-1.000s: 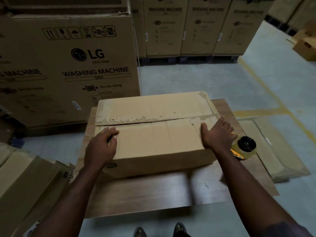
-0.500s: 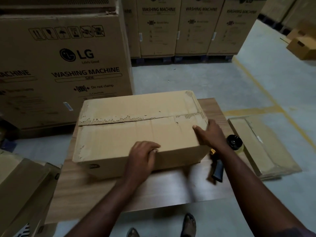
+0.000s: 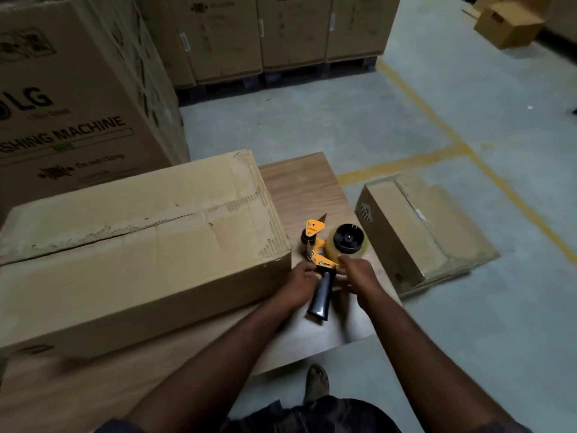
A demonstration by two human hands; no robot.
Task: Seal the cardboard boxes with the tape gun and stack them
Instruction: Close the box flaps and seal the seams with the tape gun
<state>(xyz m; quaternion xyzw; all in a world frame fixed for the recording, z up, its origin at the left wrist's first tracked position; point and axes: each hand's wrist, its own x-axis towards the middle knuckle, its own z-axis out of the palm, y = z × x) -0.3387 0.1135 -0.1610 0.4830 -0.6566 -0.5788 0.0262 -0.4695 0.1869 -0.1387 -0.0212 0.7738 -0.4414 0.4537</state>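
A long cardboard box (image 3: 140,245) lies on the wooden table (image 3: 299,189), its top flaps closed along a ragged seam with no tape that I can see. Just right of it on the table lies the yellow tape gun (image 3: 324,245), black handle toward me, tape roll to the right. My left hand (image 3: 299,284) is at the box's right end, its curled fingers pinching the gun's yellow frame just above the handle. My right hand (image 3: 359,276) reaches in from the right. Its blurred fingertips are at the base of the roll, and the handle lies bare between both hands.
A closed carton (image 3: 418,235) sits on the floor right of the table. A tall washing-machine carton (image 3: 78,104) stands behind the box at left, with more cartons (image 3: 281,32) on pallets at the back. Yellow floor lines (image 3: 437,120) cross the concrete. My shoe (image 3: 317,379) shows below the table edge.
Both hands have left the box top and come together at the tape gun. My view has swung right, so the box now sits at the left.
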